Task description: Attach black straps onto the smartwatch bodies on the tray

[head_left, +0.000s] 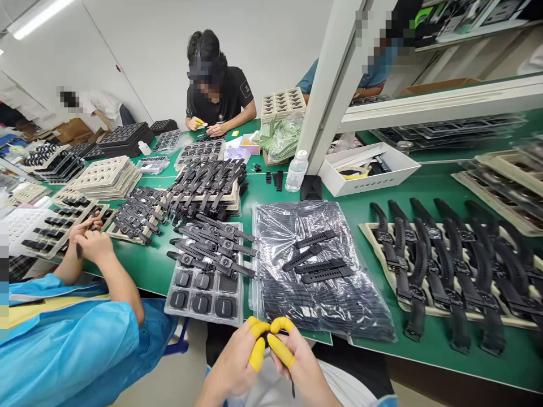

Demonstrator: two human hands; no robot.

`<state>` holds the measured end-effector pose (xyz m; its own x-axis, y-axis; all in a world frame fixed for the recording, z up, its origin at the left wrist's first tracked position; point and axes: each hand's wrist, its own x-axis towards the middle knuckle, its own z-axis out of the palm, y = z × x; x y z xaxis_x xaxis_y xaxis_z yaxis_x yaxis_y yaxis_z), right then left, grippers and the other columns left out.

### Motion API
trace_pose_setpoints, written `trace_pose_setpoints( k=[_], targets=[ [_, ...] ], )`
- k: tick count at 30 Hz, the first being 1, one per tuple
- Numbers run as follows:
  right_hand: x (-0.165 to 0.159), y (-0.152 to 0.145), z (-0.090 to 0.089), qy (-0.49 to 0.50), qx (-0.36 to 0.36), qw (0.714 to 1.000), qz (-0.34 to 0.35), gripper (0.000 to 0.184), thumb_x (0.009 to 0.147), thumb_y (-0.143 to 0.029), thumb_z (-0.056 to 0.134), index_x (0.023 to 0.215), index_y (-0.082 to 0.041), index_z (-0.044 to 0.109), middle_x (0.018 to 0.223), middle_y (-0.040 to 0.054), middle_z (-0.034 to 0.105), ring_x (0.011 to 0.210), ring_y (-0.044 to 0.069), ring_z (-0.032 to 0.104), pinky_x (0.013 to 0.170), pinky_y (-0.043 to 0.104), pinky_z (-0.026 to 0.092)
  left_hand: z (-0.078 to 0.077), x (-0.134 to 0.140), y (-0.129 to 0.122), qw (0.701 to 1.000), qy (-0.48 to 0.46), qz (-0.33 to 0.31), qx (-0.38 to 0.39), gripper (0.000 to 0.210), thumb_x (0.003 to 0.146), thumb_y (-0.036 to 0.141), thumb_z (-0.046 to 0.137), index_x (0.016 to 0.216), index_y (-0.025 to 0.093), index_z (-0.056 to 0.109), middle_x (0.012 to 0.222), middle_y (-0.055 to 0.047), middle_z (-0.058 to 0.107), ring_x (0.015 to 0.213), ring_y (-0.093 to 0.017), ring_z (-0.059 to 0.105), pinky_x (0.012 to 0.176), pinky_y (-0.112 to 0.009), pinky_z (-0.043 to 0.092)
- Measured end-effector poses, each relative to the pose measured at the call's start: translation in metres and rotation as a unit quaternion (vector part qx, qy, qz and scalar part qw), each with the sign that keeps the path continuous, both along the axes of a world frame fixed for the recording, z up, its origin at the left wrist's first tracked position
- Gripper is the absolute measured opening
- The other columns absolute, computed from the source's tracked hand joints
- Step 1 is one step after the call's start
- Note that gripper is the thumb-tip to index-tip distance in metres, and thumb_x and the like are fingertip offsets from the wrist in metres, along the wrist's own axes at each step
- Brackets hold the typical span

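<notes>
At the table's front edge my left hand [240, 359] and my right hand [297, 359] meet, with yellow finger cots on thumbs and fingers. Both are closed on a small black watch strap [293, 389], mostly hidden by the fingers; its thin end hangs below my right hand. Whether a watch body is attached, I cannot tell. Just beyond lies a plastic-wrapped stack of black straps [314, 305] with several loose straps [326, 265] on top. To its left, a clear tray [169, 305] holds square black watch bodies [200, 304], with strapped watches [216, 249] across its far part.
A beige tray of strapped watches [441, 265] stands at right. Behind are a clear bottle [297, 170], a white box [369, 181] and a metal post [335, 73]. A co-worker in blue [85, 345] sits close at left; another person [218, 96] works opposite.
</notes>
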<state>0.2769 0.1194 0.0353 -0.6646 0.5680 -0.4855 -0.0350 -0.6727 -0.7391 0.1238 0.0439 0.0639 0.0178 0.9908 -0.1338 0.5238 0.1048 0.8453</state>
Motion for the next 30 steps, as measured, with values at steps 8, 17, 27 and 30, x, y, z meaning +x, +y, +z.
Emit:
trace_pose_setpoints(
  k=[8,17,27,30],
  targets=[
    [0.001,-0.002,0.007,-0.006,-0.013,0.999,-0.036,0.066,0.076,-0.079,0.076,0.1,-0.023,0.05,0.055,-0.0089,0.048,0.05,0.008,0.033,0.049,0.022,0.022,-0.002,0.006,0.004,0.997,0.072,0.01,0.028,0.034,0.102,0.023,0.043,0.132,0.015,0.059,0.117,-0.014,0.065,0.108,-0.026,0.061,0.096,-0.042,0.055],
    [0.007,-0.005,0.005,0.002,0.019,1.0,-0.009,0.056,0.083,-0.072,0.074,0.1,-0.024,0.05,0.058,-0.0071,0.053,0.052,0.011,0.04,0.05,0.024,0.028,0.003,0.0,-0.001,0.999,-0.03,0.005,0.008,0.035,0.106,0.027,0.041,0.135,0.018,0.059,0.122,-0.013,0.067,0.11,-0.024,0.063,0.098,-0.04,0.054],
    [0.008,0.002,-0.001,0.08,-0.049,0.991,0.092,0.063,0.083,-0.083,0.063,0.078,-0.022,0.048,0.056,-0.0101,0.03,0.046,0.007,0.024,0.047,0.025,0.021,-0.012,0.013,0.005,0.939,-0.166,0.251,0.164,0.021,0.087,0.038,0.081,0.089,0.019,0.073,0.107,-0.008,0.071,0.098,-0.02,0.068,0.086,-0.03,0.056],
    [0.015,0.006,0.0,0.071,-0.057,0.981,0.172,0.062,0.084,-0.082,0.063,0.081,-0.021,0.052,0.055,-0.011,0.028,0.046,0.006,0.015,0.044,0.024,0.014,-0.006,0.004,0.008,0.884,-0.268,0.357,0.138,0.03,0.091,0.045,0.077,0.103,0.018,0.069,0.104,-0.009,0.076,0.092,-0.021,0.074,0.088,-0.035,0.06]
  ],
)
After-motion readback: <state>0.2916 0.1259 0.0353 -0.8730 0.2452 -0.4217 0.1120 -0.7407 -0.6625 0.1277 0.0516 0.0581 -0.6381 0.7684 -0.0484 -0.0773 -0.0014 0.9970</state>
